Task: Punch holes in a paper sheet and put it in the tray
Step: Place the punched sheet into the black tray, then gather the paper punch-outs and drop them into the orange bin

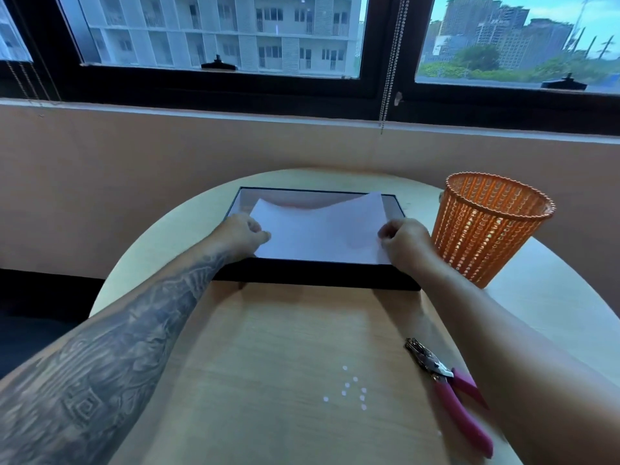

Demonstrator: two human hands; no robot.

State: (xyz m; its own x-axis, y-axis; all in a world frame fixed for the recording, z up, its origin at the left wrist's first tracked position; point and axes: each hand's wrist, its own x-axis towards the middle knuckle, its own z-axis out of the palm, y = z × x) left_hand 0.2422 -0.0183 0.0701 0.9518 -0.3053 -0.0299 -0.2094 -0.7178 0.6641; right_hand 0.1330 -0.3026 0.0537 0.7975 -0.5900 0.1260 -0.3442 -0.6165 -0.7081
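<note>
1. Paper [322, 233] sags over the black tray [315, 276] at my 12 o'clock, its far edge curling up.
2. My left hand [243, 234] pinches its left edge; my right hand [401, 241] pinches the right edge.
3. Punch [446, 387] lies at 4 o'clock on the table [268, 364], white dots [350, 389] beside it.
4. Orange basket [486, 226] stands at 2 o'clock.

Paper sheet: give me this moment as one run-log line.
phase: placing | paper sheet: over black tray, far edge curled up | left hand, right hand: pinching near corners | hole punch: on table, untouched
</note>
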